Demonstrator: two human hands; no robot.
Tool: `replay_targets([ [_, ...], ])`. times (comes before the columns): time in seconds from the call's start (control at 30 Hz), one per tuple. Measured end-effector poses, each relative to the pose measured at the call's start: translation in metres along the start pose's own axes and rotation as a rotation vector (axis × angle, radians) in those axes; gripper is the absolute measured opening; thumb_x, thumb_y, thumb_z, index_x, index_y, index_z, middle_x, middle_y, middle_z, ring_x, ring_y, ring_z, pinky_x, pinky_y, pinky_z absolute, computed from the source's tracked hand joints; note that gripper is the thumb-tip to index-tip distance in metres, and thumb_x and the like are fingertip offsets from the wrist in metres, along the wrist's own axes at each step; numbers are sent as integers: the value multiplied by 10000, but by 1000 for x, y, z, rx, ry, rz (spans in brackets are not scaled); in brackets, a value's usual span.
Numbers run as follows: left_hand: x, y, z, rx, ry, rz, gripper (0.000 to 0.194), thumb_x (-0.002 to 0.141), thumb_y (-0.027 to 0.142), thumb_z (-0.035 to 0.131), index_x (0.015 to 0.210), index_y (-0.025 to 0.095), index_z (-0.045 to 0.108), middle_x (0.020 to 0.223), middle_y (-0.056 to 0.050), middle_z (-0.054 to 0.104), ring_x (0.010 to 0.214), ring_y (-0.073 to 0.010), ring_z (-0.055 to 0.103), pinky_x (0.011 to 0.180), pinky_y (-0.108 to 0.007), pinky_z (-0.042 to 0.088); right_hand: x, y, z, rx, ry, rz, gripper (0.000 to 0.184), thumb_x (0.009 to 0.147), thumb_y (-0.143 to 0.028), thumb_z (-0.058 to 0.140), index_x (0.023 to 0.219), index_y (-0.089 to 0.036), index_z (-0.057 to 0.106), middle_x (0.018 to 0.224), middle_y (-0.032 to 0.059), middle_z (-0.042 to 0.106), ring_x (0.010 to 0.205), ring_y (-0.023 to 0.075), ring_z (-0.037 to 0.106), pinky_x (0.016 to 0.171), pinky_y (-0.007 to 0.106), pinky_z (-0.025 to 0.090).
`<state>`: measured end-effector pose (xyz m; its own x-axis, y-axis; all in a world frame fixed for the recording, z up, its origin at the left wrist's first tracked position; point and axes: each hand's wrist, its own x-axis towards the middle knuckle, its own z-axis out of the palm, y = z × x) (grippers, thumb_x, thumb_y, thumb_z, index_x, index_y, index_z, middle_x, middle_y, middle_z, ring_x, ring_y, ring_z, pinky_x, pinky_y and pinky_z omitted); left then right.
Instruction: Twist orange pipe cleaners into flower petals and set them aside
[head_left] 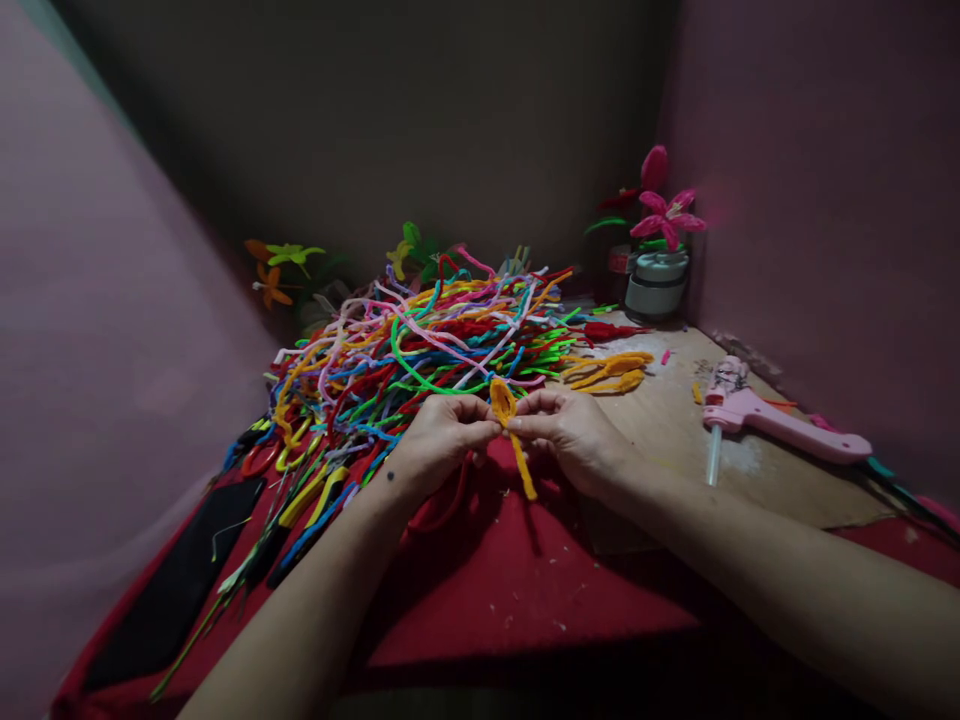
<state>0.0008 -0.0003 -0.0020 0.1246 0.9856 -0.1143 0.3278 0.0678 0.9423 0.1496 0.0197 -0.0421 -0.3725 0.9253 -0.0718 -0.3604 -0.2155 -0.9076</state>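
Between my two hands is an orange pipe cleaner, bent into a narrow loop with a tail hanging down toward me. My left hand pinches it from the left between thumb and forefinger. From the other side my right hand pinches it near the base of the loop. Just beyond my hands lies a large heap of multicoloured pipe cleaners. Several orange looped pieces rest at the right end of the heap.
A pink glue gun lies on a cardboard sheet at right. Behind it stands a pot with a pink pipe-cleaner flower. Yellow-handled pliers, thin wire stems and a black flat object lie at left on the red cloth.
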Motion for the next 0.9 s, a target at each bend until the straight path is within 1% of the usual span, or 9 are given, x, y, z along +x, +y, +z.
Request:
replay_targets([
  [0.1, -1, 0, -3, -95, -72, -3, 159, 633, 256, 675, 647, 110, 617, 555, 7, 541, 488, -73, 448, 492, -202, 365, 1, 0, 0, -50, 12, -24, 165, 591, -220, 694, 644, -138, 561, 532, -42, 530, 445, 60, 468, 428, 191, 369],
  [0.17, 0, -2, -3, -162, -91, -3, 193, 653, 293, 675, 685, 110, 623, 584, 1, 542, 507, -74, 451, 501, -200, 366, 1, 0, 0, -75, 23, -36, 161, 595, -225, 687, 629, -141, 555, 535, -43, 528, 452, 61, 462, 434, 191, 364],
  [0.3, 0, -8, 5, -289, -54, 6, 204, 654, 308, 682, 734, 134, 615, 609, 22, 531, 477, -53, 408, 467, -187, 330, 1, 2, 0, -109, 10, -37, 160, 611, -244, 665, 617, -150, 535, 517, -47, 513, 429, 62, 445, 416, 192, 345],
  [0.4, -1, -10, 12, -308, -20, 38, 203, 665, 316, 672, 759, 144, 621, 630, 26, 538, 485, -53, 411, 467, -185, 320, 1, 3, -1, -114, 5, -49, 148, 620, -237, 641, 616, -154, 519, 511, -48, 503, 425, 61, 437, 420, 194, 341],
  [0.57, -5, -9, 21, -210, 103, 64, 187, 699, 313, 627, 775, 142, 617, 623, 30, 549, 478, -58, 403, 470, -193, 311, 2, 2, -1, -186, 31, -80, 93, 633, -207, 589, 615, -158, 512, 514, -45, 497, 439, 66, 433, 437, 202, 338],
  [0.63, -5, -7, 24, -117, 171, 71, 158, 709, 288, 603, 766, 141, 613, 623, 30, 557, 470, -60, 394, 467, -196, 308, 1, 1, 0, -237, 44, -73, 70, 636, -188, 551, 598, -163, 497, 482, -49, 476, 419, 71, 421, 424, 208, 330],
  [0.73, -5, -6, 29, 47, 257, 121, 109, 719, 245, 571, 703, 142, 602, 594, 37, 542, 490, -70, 405, 486, -197, 319, 0, 0, 2, -315, 57, -77, 86, 626, -173, 512, 557, -174, 461, 445, -52, 446, 401, 79, 405, 410, 215, 319],
  [0.8, -4, -7, 30, 100, 273, 155, 120, 726, 244, 553, 674, 143, 591, 596, 34, 538, 527, -83, 432, 512, -200, 338, 0, 1, 2, -353, 64, -106, 86, 628, -177, 504, 560, -180, 451, 454, -50, 452, 412, 83, 409, 418, 217, 315],
  [0.9, -2, -12, 30, 143, 263, 181, 132, 735, 248, 529, 696, 137, 589, 648, 18, 557, 597, -103, 472, 564, -210, 365, -2, 2, 1, -437, 76, -128, 58, 634, -181, 492, 591, -185, 453, 477, -44, 468, 436, 92, 426, 432, 220, 306],
])
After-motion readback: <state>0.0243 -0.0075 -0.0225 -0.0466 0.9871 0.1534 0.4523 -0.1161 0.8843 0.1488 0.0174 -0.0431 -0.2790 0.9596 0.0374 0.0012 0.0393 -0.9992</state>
